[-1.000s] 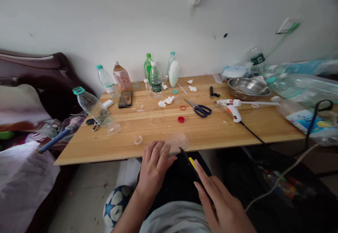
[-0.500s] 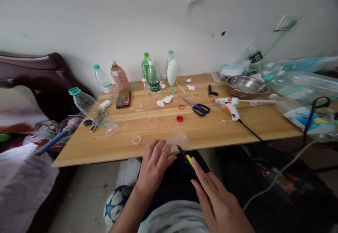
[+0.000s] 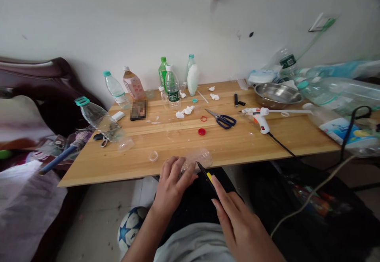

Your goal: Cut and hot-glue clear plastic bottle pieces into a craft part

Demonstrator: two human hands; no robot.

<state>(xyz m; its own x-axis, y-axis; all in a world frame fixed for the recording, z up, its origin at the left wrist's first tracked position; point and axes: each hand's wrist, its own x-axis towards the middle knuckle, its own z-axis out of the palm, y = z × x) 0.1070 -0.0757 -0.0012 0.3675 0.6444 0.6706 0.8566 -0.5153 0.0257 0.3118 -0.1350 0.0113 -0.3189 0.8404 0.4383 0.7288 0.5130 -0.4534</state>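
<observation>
A clear plastic bottle lies on its side at the table's front edge, partly hidden by my left hand. The fingers of that hand curl over its near part and hold it down. My right hand is closed round a utility knife with a black body and a yellow slider. The knife's tip points forward and left, at the near side of the bottle; whether it touches the plastic I cannot tell. A clear plastic ring lies left of my left hand, and a red bottle cap sits beyond the bottle.
Blue-handled scissors and a white glue gun with a black cord lie to the right on the wooden table. Behind them stands a metal bowl. Several bottles line the back; a cut bottle leans at the left.
The knife and my right hand have shifted slightly left, bringing the tip nearer my left hand. My left hand keeps its hold on the bottle. The view has moved a little.
</observation>
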